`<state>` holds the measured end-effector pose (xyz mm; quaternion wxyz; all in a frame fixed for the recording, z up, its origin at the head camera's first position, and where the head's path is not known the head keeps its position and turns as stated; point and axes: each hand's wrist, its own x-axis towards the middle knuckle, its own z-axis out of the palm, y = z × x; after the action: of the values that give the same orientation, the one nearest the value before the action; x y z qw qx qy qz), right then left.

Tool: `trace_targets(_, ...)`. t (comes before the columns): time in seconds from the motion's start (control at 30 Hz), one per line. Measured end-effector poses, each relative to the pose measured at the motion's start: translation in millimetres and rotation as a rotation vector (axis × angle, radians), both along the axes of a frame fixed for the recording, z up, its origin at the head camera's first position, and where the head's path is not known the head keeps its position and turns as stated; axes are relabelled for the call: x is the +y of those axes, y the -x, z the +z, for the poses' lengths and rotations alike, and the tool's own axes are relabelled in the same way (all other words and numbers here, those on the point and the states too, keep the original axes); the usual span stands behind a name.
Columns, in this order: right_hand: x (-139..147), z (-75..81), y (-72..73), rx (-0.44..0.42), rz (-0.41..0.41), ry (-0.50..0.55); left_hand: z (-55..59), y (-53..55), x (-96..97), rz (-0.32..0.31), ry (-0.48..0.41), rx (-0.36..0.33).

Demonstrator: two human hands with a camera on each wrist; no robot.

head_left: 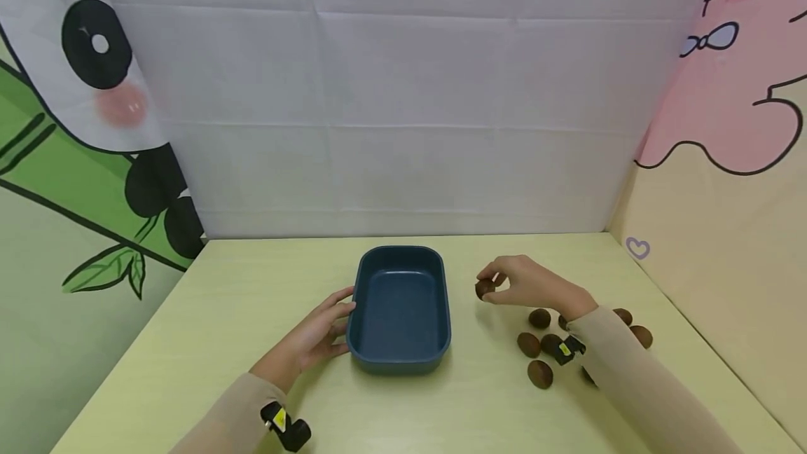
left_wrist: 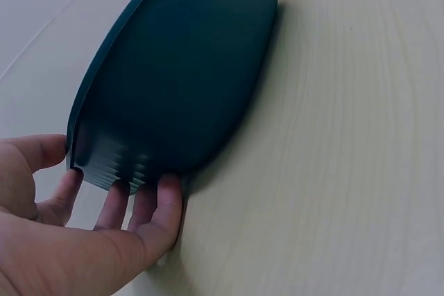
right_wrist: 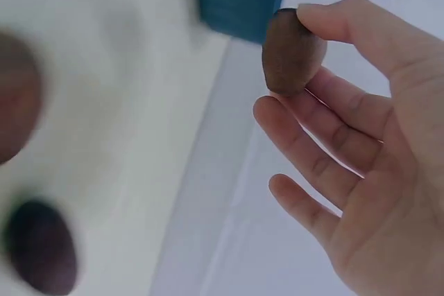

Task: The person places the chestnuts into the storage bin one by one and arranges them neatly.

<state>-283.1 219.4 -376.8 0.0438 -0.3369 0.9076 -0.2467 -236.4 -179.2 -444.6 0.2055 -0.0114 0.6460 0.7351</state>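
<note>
A dark blue rectangular tray (head_left: 398, 314) sits in the middle of the table with nothing inside it. My left hand (head_left: 318, 335) rests against the tray's left side, fingers spread along its outer wall. Up close in the left wrist view, the fingertips (left_wrist: 168, 188) touch the wall below the rim. To the right of the tray, my right hand (head_left: 526, 284) pinches a brown chestnut (head_left: 485, 289) above the table. The right wrist view shows this chestnut (right_wrist: 291, 53) between thumb and fingers, the little finger standing free.
Several more chestnuts (head_left: 540, 374) lie scattered on the right part of the pale wooden table (head_left: 208, 314), some partly hidden under my right forearm. A white cloth backdrop (head_left: 403, 125) rises at the table's far edge, with cartoon-printed panels on both sides.
</note>
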Motion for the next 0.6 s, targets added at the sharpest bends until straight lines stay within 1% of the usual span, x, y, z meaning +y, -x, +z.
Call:
trace_targets(0.17, -31, 19.1, 4.3, 0.066, 0.061, 0.07, -0.5, 0.2, -0.8, -0.001, -0.001, -0.005)
trace_targets(0.27, -51, 27.6, 8.0, 0.094, 0.086, 0.099, -0.2, 0.8, -0.6, 0.004, 0.003, -0.007)
trace_targets(0.33, -64, 32.2, 9.6, 0.086, 0.089, 0.12, 0.2, 0.7, -0.8, 0.002, 0.005, -0.003)
trace_targets(0.43, -83, 36.8, 12.3, 0.049, 0.075, 0.148, 0.6, 0.1, -0.8, 0.0, 0.002, 0.003)
trace_targets(0.6, -112, 35.3, 22.2, 0.02, 0.069, 0.192, 0.4, -0.2, 0.6, 0.01, 0.005, -0.003)
